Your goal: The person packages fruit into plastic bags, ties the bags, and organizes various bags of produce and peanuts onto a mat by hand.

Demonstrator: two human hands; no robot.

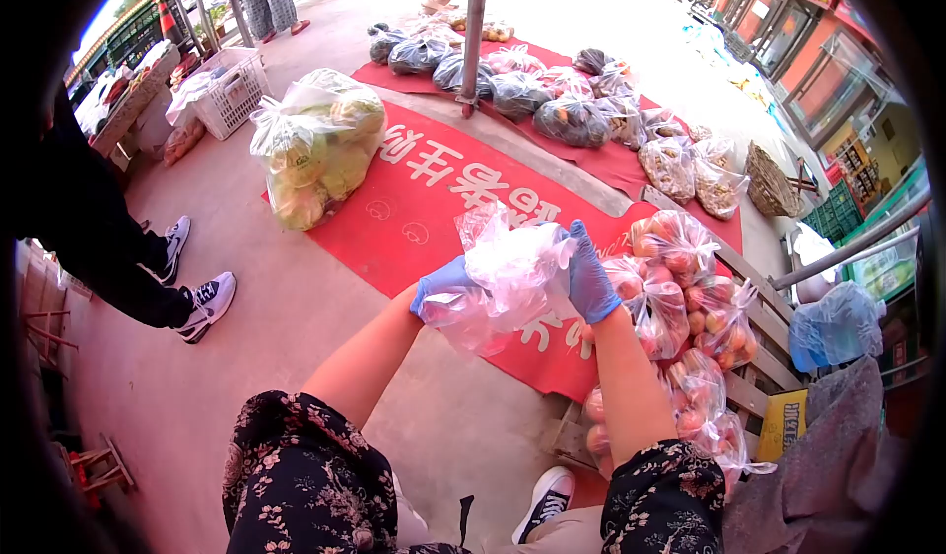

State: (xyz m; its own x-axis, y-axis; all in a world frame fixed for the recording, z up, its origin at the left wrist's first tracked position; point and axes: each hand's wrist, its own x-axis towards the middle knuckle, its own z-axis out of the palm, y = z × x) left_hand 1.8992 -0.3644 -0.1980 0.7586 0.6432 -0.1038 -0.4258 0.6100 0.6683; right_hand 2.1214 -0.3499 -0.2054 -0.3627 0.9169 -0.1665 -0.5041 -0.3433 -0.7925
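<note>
pale pavement (147,386) is seen in the head view, with a red cloth (325,243) spread on it beneath and beyond the hands. thin, crumpled clear plastic (507,263) is held up between the hands, perhaps so that its loose layers can be handled off the ground. its near side is gripped by the gloved left hand (443,283), fingers partly hidden; the right hand (591,278) is upright at the other side, fingers raised, and whether the film is pinched there cannot be told. bagged red fruit (660,308) is piled just right of the right hand, probably to be kept within reach; forearm room is narrowed there. ahead and left, a bulging bag (315,150) is set across the cloth's edge. beyond, a pole (474,41) is passed by bagged goods (572,120). open pavement is left beside the left forearm.
</note>
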